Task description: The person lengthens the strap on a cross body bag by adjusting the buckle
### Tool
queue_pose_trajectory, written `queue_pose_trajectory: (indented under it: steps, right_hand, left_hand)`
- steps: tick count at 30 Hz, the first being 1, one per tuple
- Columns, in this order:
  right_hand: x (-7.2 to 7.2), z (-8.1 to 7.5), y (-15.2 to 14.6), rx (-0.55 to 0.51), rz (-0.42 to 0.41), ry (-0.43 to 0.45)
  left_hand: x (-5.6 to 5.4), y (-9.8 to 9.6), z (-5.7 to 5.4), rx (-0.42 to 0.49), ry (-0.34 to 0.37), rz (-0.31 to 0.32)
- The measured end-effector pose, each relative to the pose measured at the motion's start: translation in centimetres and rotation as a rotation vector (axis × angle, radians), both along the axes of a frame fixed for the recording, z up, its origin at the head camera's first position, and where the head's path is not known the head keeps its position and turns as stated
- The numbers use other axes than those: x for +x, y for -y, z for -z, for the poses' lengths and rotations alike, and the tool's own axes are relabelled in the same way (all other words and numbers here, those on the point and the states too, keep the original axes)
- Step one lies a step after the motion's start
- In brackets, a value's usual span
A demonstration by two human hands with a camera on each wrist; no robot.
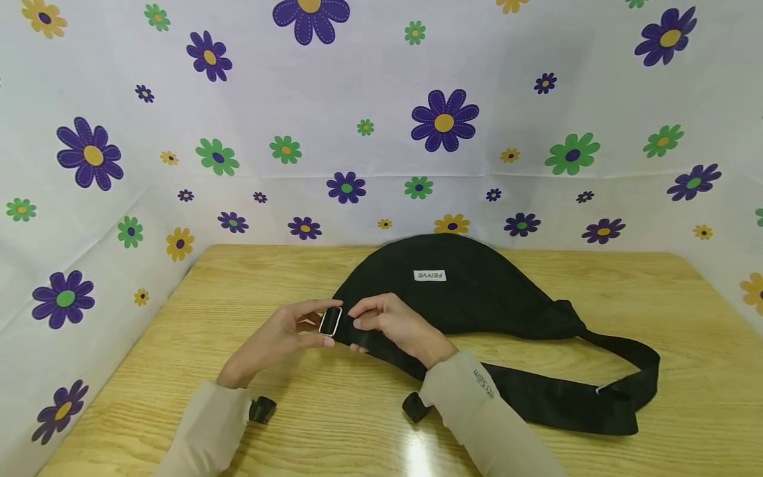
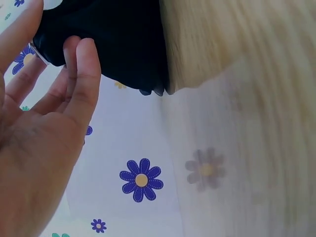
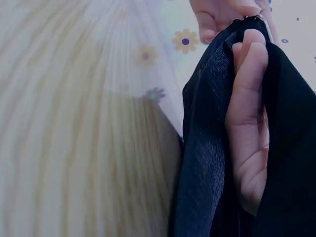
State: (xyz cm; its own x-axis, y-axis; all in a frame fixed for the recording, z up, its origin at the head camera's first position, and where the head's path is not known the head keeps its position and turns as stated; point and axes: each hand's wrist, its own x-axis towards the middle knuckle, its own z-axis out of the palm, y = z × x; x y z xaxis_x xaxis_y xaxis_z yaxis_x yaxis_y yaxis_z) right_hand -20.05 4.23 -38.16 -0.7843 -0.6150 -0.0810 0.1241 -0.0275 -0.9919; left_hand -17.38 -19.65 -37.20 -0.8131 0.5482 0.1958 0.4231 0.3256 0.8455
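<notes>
A black waist bag [image 1: 471, 291] with a small white label [image 1: 430, 275] lies on the table, its curved edge toward the back. At its left end my left hand [image 1: 286, 334] pinches a pale-rimmed rectangular strap buckle [image 1: 330, 321] between thumb and fingers, with black fabric across its middle. Just to the right, my right hand [image 1: 396, 324] holds the black strap [image 1: 399, 358], its thumb and forefinger above and other fingertips showing under the edge. In the right wrist view, its fingers [image 3: 249, 94] lie between two layers of black fabric, partly hidden.
The strap's far end [image 1: 646, 371] loops at the right of the wooden table [image 1: 286, 271], with a pale slider [image 1: 608, 385] on it. A small black piece [image 1: 262, 409] sits by the left cuff, another [image 1: 415, 407] by the right. Behind hangs a flowered cloth [image 1: 381, 86].
</notes>
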Motion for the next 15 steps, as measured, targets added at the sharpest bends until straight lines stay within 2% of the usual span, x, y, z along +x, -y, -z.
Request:
queue_pose_trajectory:
  steps: [5,8,12,15]
  right_hand:
    - [0.2,-0.5,0.3,-0.042,-0.022,0.033]
    - [0.1,-0.8,0.0,-0.015,-0.031,0.003]
    - [-0.2,-1.0,-0.6,0.013,-0.079,-0.019]
    - [-0.4,-1.0,-1.1,-0.006,-0.143,0.014]
  left_hand:
    - [0.1,-0.4,-0.2,0.004,0.030,0.008]
    - [0.1,-0.5,-0.2,-0.013,0.023,0.001]
    - [0.0,-0.3,-0.2,-0.029,0.008,-0.012]
    - [0.0,-0.2,-0.2,-0.023,0.011,-0.017]
